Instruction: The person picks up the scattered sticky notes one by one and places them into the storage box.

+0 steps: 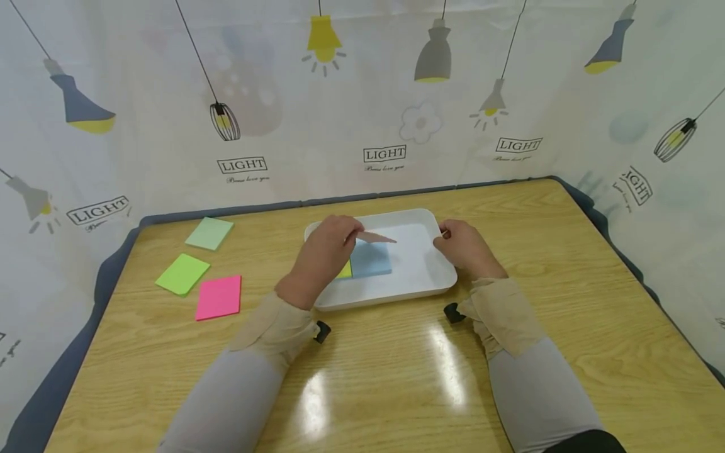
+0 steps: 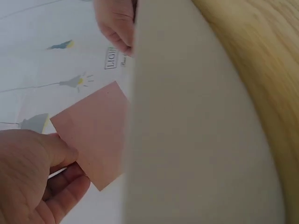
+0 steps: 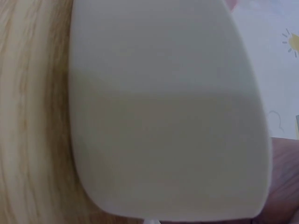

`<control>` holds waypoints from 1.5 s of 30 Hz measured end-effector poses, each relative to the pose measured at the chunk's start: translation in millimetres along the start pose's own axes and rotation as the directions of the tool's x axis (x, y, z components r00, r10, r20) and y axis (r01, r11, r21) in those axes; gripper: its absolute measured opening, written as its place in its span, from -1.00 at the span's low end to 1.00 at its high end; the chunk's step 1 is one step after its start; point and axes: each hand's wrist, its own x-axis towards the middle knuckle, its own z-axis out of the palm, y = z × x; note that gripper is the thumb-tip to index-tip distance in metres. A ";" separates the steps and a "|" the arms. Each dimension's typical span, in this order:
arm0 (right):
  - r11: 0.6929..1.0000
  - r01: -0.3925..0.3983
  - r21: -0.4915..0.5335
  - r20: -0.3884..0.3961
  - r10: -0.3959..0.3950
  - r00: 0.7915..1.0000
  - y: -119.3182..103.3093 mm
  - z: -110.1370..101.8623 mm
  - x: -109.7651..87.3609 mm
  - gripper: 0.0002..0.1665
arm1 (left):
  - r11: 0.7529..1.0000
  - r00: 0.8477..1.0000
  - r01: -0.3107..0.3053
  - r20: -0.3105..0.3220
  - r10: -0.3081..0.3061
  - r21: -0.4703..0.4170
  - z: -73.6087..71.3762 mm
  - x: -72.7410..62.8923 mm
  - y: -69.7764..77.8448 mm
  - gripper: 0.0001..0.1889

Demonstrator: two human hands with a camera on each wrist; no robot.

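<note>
Over the white tray (image 1: 391, 297), my left hand (image 1: 323, 259) pinches a pale pink sticky note (image 1: 376, 238) by one edge. The left wrist view shows the square pink note (image 2: 96, 135) tilted, with thumb and fingers at its near side and the tray wall (image 2: 187, 130) covering its far corner. Inside the tray lie a blue sticky note pad (image 1: 370, 259) and a yellow one (image 1: 345, 272) side by side, the yellow mostly hidden behind my left hand. My right hand (image 1: 469, 248) grips the tray's right rim. The tray wall (image 3: 168, 149) fills much of the right wrist view.
Left of the tray, three sticky note pads lie on the wooden table (image 1: 385, 377): pale green (image 1: 209, 233), bright green (image 1: 183, 274) and hot pink (image 1: 218, 297). Behind the table's far edge hangs a white cloth (image 1: 351, 113) printed with lamps.
</note>
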 end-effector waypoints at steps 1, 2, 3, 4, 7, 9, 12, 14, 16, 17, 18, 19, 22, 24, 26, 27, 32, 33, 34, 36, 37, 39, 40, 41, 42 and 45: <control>1.000 -0.001 0.000 0.001 0.001 1.000 -0.3 -0.2 -0.3 -0.50 | 1.000 1.000 -0.017 0.004 0.017 0.002 1.3 -1.0 -0.7 -0.81; 1.000 -0.002 0.001 0.002 0.002 1.000 -0.5 -0.4 -0.6 -0.51 | 0.999 0.999 -0.036 0.009 0.036 0.003 2.7 -2.0 -1.8 -0.82; 1.000 -0.004 0.001 0.004 0.004 1.000 -0.9 -0.7 -1.0 -0.50 | 0.998 0.998 -0.055 0.018 0.055 0.005 4.0 -3.0 -2.9 -0.83; 1.000 -0.006 0.001 0.004 0.006 1.000 -1.1 -0.9 -0.9 -0.50 | 0.998 0.997 -0.067 0.031 0.067 0.008 5.0 -3.8 -3.6 -0.84; 1.000 -0.007 -0.002 0.007 0.007 1.000 -1.1 -1.3 -0.8 -0.50 | 0.997 0.994 -0.074 0.081 0.072 0.023 8.0 -5.0 -7.2 -0.85; 1.000 -0.004 -0.007 0.006 0.004 1.000 -0.8 -1.8 -0.8 -0.50 | 0.997 0.990 -0.066 0.123 0.061 0.040 9.5 -4.2 -9.6 -0.86; 1.000 0.002 -0.012 0.005 -0.002 1.000 -1.0 -2.8 -1.2 -0.50 | 0.996 0.979 -0.060 0.198 0.044 0.072 10.0 -3.3 -12.3 -0.84; 1.000 0.003 -0.011 0.003 -0.003 1.000 -0.8 -3.3 -1.3 -0.50 | 0.994 0.968 -0.065 0.246 0.042 0.086 10.2 -3.0 -13.8 -0.83; 1.000 0.002 -0.009 0.001 -0.002 1.000 -0.3 -3.5 -1.1 -0.50 | 0.992 0.958 -0.079 0.281 0.050 0.096 11.2 -3.2 -15.4 -0.82; 1.000 0.002 -0.008 0.001 -0.002 1.000 0.1 -3.5 -0.8 -0.50 | 0.991 0.954 -0.087 0.294 0.054 0.100 12.0 -3.5 -16.3 -0.82; 1.000 0.002 -0.008 -0.001 -0.002 1.000 0.4 -3.4 -0.7 -0.50 | 0.990 0.951 -0.094 0.302 0.059 0.103 13.1 -3.7 -17.4 -0.82; 1.000 0.001 -0.009 -0.001 -0.001 1.000 0.7 -3.3 -0.4 -0.50 | 0.989 0.950 -0.105 0.306 0.067 0.108 14.3 -3.9 -18.5 -0.82; 1.000 0.000 -0.008 -0.002 -0.001 1.000 0.7 -3.1 -0.1 -0.50 | 0.985 0.948 -0.120 0.308 0.075 0.128 17.9 -5.3 -21.8 -0.81; 1.000 0.001 -0.007 -0.002 -0.001 1.000 0.1 -3.3 -0.2 -0.49 | 0.984 0.949 -0.111 0.309 0.064 0.138 19.4 -5.7 -22.7 -0.81; 1.000 0.003 -0.006 -0.001 -0.003 1.000 -0.4 -3.7 -0.2 -0.50 | 0.986 0.948 -0.086 0.315 0.038 0.142 20.1 -5.1 -22.4 -0.81; 1.000 0.006 -0.008 -0.001 -0.006 1.000 -0.5 -3.9 -0.1 -0.49 | 0.988 0.948 -0.069 0.318 0.021 0.141 20.6 -4.3 -22.0 -0.81; 1.000 0.011 -0.015 -0.003 -0.011 1.000 -0.3 -4.6 -0.1 -0.49 | 0.990 0.938 0.057 0.332 -0.097 0.127 23.0 2.3 -14.7 -0.71; 1.000 0.010 -0.015 -0.002 -0.010 1.000 -0.1 -4.6 -0.1 -0.49 | 0.989 0.935 0.080 0.334 -0.118 0.125 24.1 3.6 -12.8 -0.63; 1.000 0.009 -0.015 0.000 -0.009 1.000 0.1 -4.4 -0.2 -0.49 | 0.987 0.931 0.102 0.337 -0.139 0.127 25.2 4.7 -10.7 -0.53; 1.000 0.008 -0.013 0.002 -0.008 1.000 0.7 -3.9 -0.2 -0.49 | 0.982 0.924 0.122 0.346 -0.166 0.144 28.3 6.3 -7.8 -0.34; 1.000 0.008 -0.013 0.004 -0.008 1.000 1.1 -3.6 0.1 -0.49 | 0.980 0.921 0.125 0.348 -0.173 0.156 29.7 6.9 -6.6 -0.27; 1.000 0.008 -0.011 0.007 -0.008 1.000 1.9 -2.9 0.4 -0.49 | 0.976 0.916 0.131 0.355 -0.186 0.173 31.6 7.5 -4.0 -0.20; 1.000 0.007 -0.010 0.007 -0.007 1.000 2.1 -2.5 0.5 -0.49 | 0.974 0.913 0.130 0.361 -0.190 0.184 32.4 7.4 -3.3 -0.19; 1.000 0.005 -0.007 0.008 -0.005 1.000 2.2 -2.2 0.6 -0.49 | 0.973 0.911 0.128 0.365 -0.192 0.191 33.0 7.3 -2.7 -0.21; 1.000 0.005 -0.004 0.008 -0.005 1.000 2.0 -2.0 0.5 -0.49 | 0.972 0.909 0.128 0.368 -0.194 0.196 33.4 7.0 -2.4 -0.23; 1.000 0.005 -0.001 0.005 -0.005 1.000 1.4 -1.7 0.1 -0.49 | 0.971 0.906 0.124 0.375 -0.194 0.204 34.3 6.2 -3.3 -0.30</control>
